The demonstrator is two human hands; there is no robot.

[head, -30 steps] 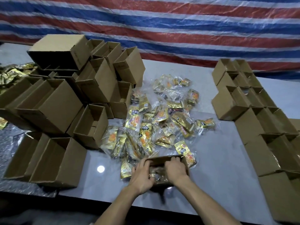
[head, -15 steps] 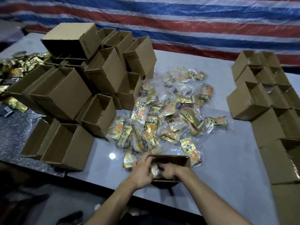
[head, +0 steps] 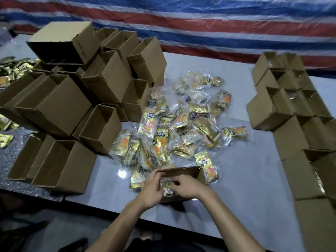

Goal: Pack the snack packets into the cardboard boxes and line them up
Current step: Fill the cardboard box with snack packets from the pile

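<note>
Right now the left hand (head: pixel 151 190) is curling its grip round the near-left wall of the open box (head: pixel 183 170), and the right hand (head: pixel 186 186) is pinching a gold packet (head: pixel 166 185) down inside it, directly beneath both grips. The box is sitting close to the near edge of the surface (head: pixel 245 188), so a hard push could be sliding it off toward the person. Just beyond the grips, the loose packets (head: pixel 181 124) are crowding the box's far wall; their slippery wrappers could be springing back out or catching on the rim.
</note>
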